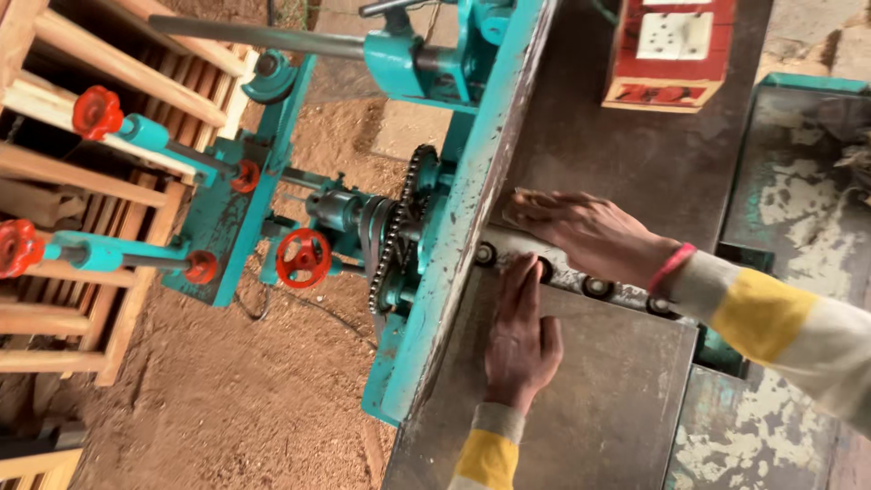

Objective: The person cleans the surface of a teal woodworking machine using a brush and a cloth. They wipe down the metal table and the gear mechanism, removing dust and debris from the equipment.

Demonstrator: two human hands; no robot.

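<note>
Nearest, your left hand (519,327): flat, fingers together, gripping nothing, palm down on the grey steel machine table (599,399), fingertips at the cutter slot (581,283). Next, your right hand (585,231): open, pressed flat beyond that slot, holding nothing. Further: chain sprocket (399,227), red handwheel (304,258), teal frame (227,209). Farthest: red socket box (671,54), wooden racks (82,181), sawdust floor (227,399).

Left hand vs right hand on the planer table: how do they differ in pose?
The left hand lies flat, palm down, fingers pointing at the cutter gap. The right hand reaches across that gap onto the far table and wears a pink wristband; the left shows none. Both have yellow-and-white striped sleeves and hold nothing.
</note>
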